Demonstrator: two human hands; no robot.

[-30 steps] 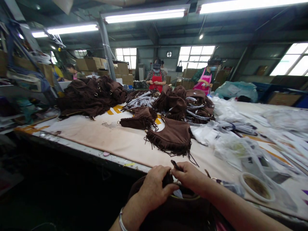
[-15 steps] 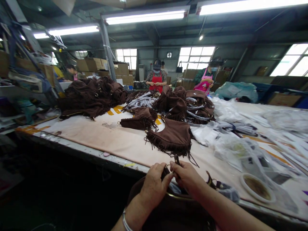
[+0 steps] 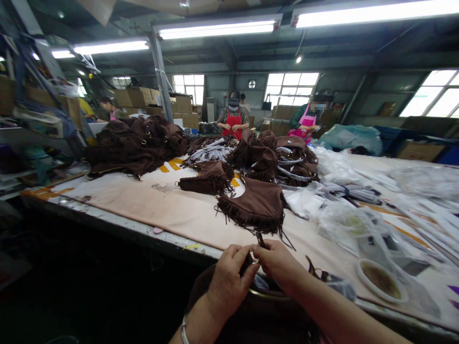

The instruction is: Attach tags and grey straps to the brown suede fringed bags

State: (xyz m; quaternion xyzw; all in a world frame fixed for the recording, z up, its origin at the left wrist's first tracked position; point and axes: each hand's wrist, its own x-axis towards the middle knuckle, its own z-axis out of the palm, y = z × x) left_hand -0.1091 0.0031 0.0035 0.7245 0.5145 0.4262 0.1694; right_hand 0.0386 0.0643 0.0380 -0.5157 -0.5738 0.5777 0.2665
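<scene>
Across a tabletop (image 3: 136,206) lie fringed bags (image 3: 256,203). The left hand (image 3: 229,276) pinches a dark tab (image 3: 246,262), the right hand (image 3: 277,260) a strap end (image 3: 260,239), beside a ring (image 3: 255,261) probably best kept steady.

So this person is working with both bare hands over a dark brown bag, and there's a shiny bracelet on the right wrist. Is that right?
Not quite: the bracelet is on the left wrist, as the head view shows. Both the left hand and right hand are indeed over the dark brown bag.

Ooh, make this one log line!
left hand: gripping dark tab; right hand: pinching dark strap; gold ring: between hands; brown handbag: open, underneath; fringed handbag: on table
</scene>
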